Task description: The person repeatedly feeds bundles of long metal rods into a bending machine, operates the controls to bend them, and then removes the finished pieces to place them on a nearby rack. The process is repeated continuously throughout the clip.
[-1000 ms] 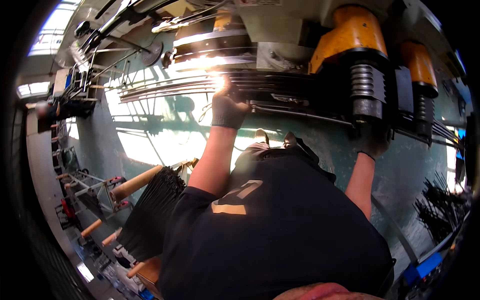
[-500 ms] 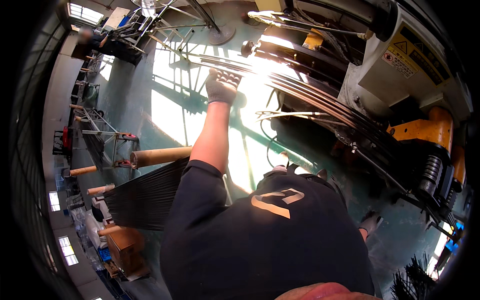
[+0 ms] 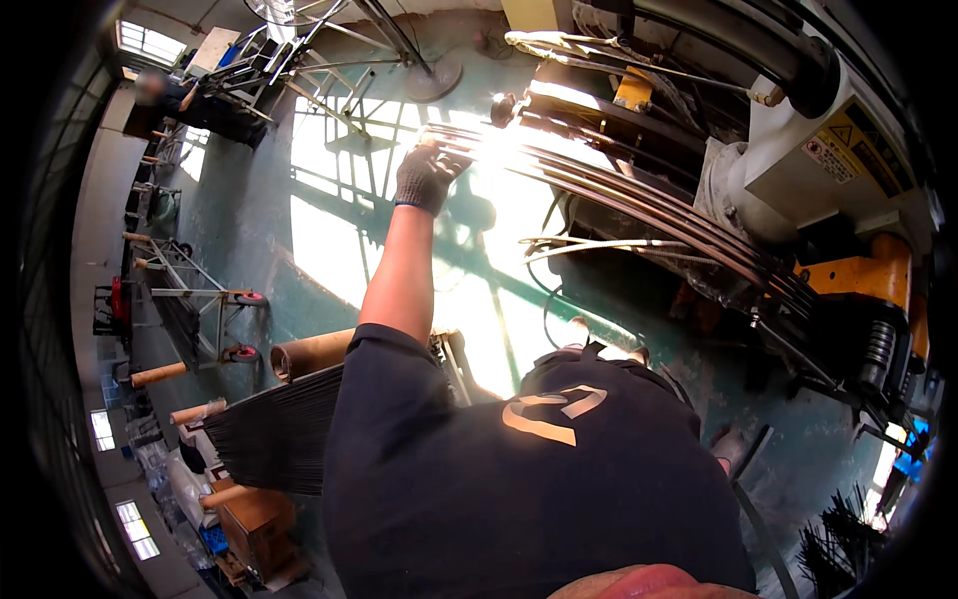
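Moved: my gloved left hand (image 3: 429, 175) slid upper-left along rod bundle (image 3: 639, 205) | grip: closed on its end | axis: upper-centre to lower-right | right hand: unseen, cannot tell.

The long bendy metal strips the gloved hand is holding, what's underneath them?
Under the metal strips held by the left hand lies the green floor with bright sun patches and loose cables. Farther right the strips cover part of the machine; what lies beneath there is hidden.
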The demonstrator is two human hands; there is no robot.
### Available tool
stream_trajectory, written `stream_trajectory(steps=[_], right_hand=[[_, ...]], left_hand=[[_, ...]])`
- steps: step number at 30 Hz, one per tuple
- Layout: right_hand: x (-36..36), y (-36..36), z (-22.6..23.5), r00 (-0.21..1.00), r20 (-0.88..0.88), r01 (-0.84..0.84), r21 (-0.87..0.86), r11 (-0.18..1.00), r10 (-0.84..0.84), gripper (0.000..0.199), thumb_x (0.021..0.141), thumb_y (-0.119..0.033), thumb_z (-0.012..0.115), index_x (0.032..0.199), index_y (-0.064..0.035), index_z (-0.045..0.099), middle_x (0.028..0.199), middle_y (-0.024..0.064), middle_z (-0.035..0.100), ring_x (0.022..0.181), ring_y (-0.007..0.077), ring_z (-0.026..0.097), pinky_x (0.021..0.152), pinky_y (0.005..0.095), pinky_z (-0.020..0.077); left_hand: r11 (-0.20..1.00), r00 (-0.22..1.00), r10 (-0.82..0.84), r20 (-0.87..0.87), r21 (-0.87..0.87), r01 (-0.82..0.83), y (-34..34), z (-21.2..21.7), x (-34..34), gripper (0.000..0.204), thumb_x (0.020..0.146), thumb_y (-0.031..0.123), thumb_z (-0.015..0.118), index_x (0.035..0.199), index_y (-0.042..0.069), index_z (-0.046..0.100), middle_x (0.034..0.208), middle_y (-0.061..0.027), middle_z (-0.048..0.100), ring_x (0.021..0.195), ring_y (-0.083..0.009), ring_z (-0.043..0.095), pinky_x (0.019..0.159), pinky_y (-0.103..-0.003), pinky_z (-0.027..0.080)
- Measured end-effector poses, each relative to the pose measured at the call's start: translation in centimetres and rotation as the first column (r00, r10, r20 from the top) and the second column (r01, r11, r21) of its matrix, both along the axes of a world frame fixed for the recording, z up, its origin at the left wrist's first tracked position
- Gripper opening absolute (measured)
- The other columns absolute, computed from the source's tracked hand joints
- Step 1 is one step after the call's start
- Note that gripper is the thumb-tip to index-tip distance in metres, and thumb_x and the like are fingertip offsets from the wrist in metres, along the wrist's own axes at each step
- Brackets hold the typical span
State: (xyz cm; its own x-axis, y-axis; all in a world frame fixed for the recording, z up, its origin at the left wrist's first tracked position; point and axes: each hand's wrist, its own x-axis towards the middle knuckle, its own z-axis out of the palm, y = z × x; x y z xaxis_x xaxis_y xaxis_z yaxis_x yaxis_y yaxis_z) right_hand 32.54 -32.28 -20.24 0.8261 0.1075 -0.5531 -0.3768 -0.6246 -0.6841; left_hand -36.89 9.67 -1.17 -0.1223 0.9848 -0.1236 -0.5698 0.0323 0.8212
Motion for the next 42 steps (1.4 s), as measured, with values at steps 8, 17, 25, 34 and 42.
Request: stream_trajectory(steps=[8, 17, 25, 34, 42], right_hand=[[-0.1, 2.2, -0.3, 0.996, -0.072, -0.049, 0.074, 0.996, 0.055, 0.031, 0.096, -0.032, 0.069, 0.098, -0.001, 0.071, 0.088, 0.0081, 0.068, 0.072, 0.0168, 0.064, 0.057, 0.0303, 0.0501], [-0.6, -1.5, 0.2, 0.998, -0.034, -0.06, -0.025, 0.998, 0.059, 0.035, 0.095, -0.036, 0.066, 0.1, -0.0017, 0.071, 0.091, 0.0069, 0.069, 0.072, 0.0166, 0.064, 0.061, 0.0312, 0.0486], [1.5, -0.2, -1.6, 0.915, -0.08, -0.404, -0.205, 0.892, 0.396, 0.029, 0.094, -0.033, 0.068, 0.09, -0.0057, 0.075, 0.079, 0.0027, 0.07, 0.066, 0.0124, 0.061, 0.059, 0.0298, 0.0455], [10.2, 6.7, -4.4, 0.651, -0.157, -0.758, -0.186, 0.626, 0.742, 0.026, 0.094, -0.031, 0.065, 0.089, -0.0056, 0.068, 0.078, 0.0058, 0.068, 0.063, 0.016, 0.062, 0.06, 0.0346, 0.0484], [21.2, 6.9, -10.7, 0.121, 0.178, -0.824, -0.531, 0.199, 0.976, 0.017, 0.092, -0.025, 0.06, 0.093, -0.009, 0.066, 0.088, 0.0129, 0.07, 0.08, 0.0302, 0.066, 0.073, 0.0455, 0.0512]], left_hand=[[0.999, 0.992, 0.007, -0.123, 0.055, 0.0, 1.7, -1.1, -3.0, 0.029, 0.106, 0.011, 0.043, 0.134, 0.008, 0.05, 0.129, -0.022, 0.062, 0.117, -0.0381, 0.064, 0.106, -0.056, 0.053], [0.978, 0.977, -0.208, 0.048, 0.007, 0.208, 1.0, 0.0, -1.5, 0.046, 0.11, 0.02, 0.041, 0.155, 0.016, 0.028, 0.138, -0.0238, 0.056, 0.126, -0.0368, 0.059, 0.108, -0.056, 0.05], [0.983, 0.985, -0.169, -0.016, -0.076, 0.168, 1.9, -1.1, -3.6, 0.049, 0.108, 0.038, 0.048, 0.15, 0.013, 0.044, 0.142, -0.0246, 0.055, 0.131, -0.0417, 0.054, 0.109, -0.064, 0.044], [1.0, 0.856, 0.019, 0.517, 0.006, -0.026, -1.0, -7.1, -0.8, 0.07, 0.105, 0.05, 0.045, 0.14, -0.01, 0.047, 0.143, -0.0248, 0.054, 0.133, -0.0412, 0.051, 0.116, -0.055, 0.04], [0.919, 0.883, 0.221, 0.414, -0.392, -0.046, -8.9, -11.4, 22.6, 0.066, 0.105, 0.049, 0.045, 0.154, 0.004, 0.04, 0.165, -0.0153, 0.034, 0.147, -0.0339, 0.04, 0.12, -0.054, 0.035]])
